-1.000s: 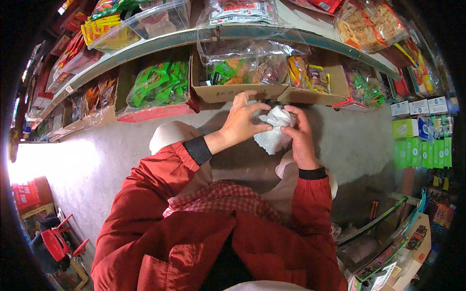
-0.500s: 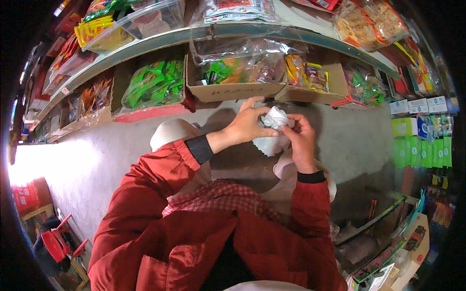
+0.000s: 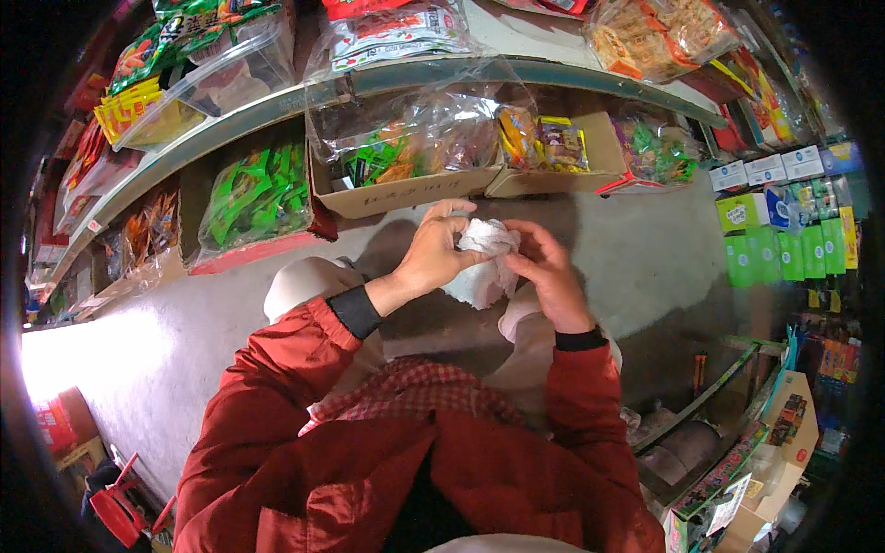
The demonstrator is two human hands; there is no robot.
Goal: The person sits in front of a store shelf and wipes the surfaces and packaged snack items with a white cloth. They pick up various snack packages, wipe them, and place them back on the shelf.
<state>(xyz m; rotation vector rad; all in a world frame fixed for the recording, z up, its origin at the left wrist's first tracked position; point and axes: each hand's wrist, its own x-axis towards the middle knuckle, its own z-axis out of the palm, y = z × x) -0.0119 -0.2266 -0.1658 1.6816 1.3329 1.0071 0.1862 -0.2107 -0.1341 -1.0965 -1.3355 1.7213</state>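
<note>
Between my two hands, above the floor and in front of my knees, is a crumpled white cloth [image 3: 489, 238]. Its top is bunched up, and a loose part hangs down below. My left hand [image 3: 431, 249] is closed on its left side, thumb pressed against the bunched part. From the right, my right hand [image 3: 553, 275] grips the other edge with thumb and fingers. Whether the material is fabric or paper towel, I cannot tell for sure. A red-and-white checked cloth [image 3: 406, 392] lies across my lap, below the hands.
Just beyond my hands, cardboard boxes [image 3: 406, 195] of packaged snacks line a low shelf. Above runs a shelf edge [image 3: 415, 78] with more bags and a clear plastic bin [image 3: 226, 78]. Green packets [image 3: 779, 253] hang at the right. A red chair [image 3: 120, 507] stands lower left.
The view has turned slightly, so the shelves sit further left in the picture. My right hand's fingers have come further round the upper right of the white cloth, which both hands still hold.
</note>
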